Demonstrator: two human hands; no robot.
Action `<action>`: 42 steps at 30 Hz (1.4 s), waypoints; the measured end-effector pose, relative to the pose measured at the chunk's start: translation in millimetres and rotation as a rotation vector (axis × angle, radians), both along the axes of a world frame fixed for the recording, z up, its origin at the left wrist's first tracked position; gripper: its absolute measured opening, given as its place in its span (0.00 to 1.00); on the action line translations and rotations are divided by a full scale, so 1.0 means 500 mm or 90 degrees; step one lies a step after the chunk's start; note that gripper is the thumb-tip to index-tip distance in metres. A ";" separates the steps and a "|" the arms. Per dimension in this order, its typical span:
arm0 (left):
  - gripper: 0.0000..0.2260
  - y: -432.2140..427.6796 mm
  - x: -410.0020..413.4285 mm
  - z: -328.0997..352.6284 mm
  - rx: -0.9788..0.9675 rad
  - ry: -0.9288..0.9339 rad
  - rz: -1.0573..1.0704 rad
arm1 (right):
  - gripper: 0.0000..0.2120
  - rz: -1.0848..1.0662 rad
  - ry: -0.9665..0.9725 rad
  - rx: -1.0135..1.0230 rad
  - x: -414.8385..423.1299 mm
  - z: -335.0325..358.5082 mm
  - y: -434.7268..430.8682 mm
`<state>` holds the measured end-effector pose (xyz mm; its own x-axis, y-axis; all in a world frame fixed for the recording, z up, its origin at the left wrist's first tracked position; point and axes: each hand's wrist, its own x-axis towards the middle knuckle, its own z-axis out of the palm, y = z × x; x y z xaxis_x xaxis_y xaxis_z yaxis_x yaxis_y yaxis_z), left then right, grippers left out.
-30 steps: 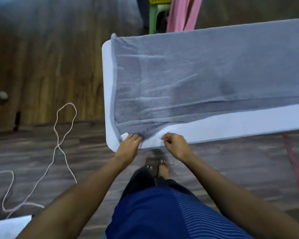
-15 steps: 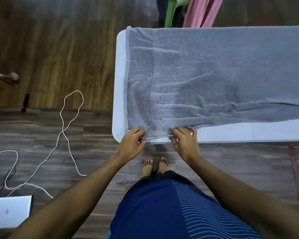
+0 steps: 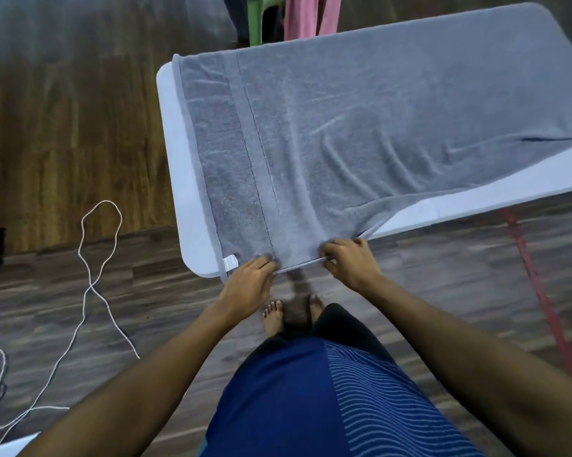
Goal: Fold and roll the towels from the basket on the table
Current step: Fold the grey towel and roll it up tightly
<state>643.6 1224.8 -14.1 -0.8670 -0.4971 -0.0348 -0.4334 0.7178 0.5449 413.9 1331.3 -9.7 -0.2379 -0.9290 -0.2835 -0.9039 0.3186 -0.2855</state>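
A grey towel (image 3: 360, 133) lies spread flat over a white table (image 3: 185, 206), covering nearly all of the top. It leaves a bare strip of table along the end at 9 o'clock and a bare wedge along the near side toward 3 o'clock. The towel's far end runs out of frame at 2 o'clock, so its full length cannot be seen. Soft creases fan across the cloth from the near edge toward 2 o'clock, and two stitched lines cross it near the 9 o'clock end. A small white label (image 3: 230, 261) sits at the near corner, just beside the left hand (image 3: 248, 285). Both hands are at the towel's near edge, which overhangs the table at 6 o'clock. The left hand has its fingers curled over the hem, and the right hand (image 3: 350, 262), a little toward 3 o'clock of it, pinches the same hem. A short stretch of hem is pulled taut between them. The fingertips are smeared by motion blur, so the exact grip is hard to read, though each hand appears closed on the cloth. Below the hands are bare feet (image 3: 273, 316), partly hidden by a blue garment (image 3: 311, 400). A white cord (image 3: 93, 282) loops over the floor at 8 o'clock. A red strap (image 3: 538, 291) runs down at 4 o'clock, its lower end cut off by the forearm. At 12 o'clock a green chair leg (image 3: 255, 21) and pink cloth (image 3: 306, 14) are cropped by the top of the frame.
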 end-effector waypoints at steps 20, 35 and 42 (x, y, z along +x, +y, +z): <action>0.08 0.228 -0.344 0.005 -0.014 -0.026 0.180 | 0.06 0.113 -0.091 -0.024 -0.277 0.028 0.129; 0.10 0.236 -0.375 -0.002 -0.040 -0.165 0.276 | 0.05 -0.052 -0.020 -0.058 -0.459 -0.002 0.239; 0.21 0.297 -0.573 0.022 0.038 -0.091 0.078 | 0.06 -0.107 -0.073 -0.116 -0.456 0.008 0.275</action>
<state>357.4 1373.4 -3.1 -0.7847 -0.5916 -0.1853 -0.5911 0.6239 0.5113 186.1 1468.7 -5.7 -0.3684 -0.9175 -0.1498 -0.8012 0.3951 -0.4494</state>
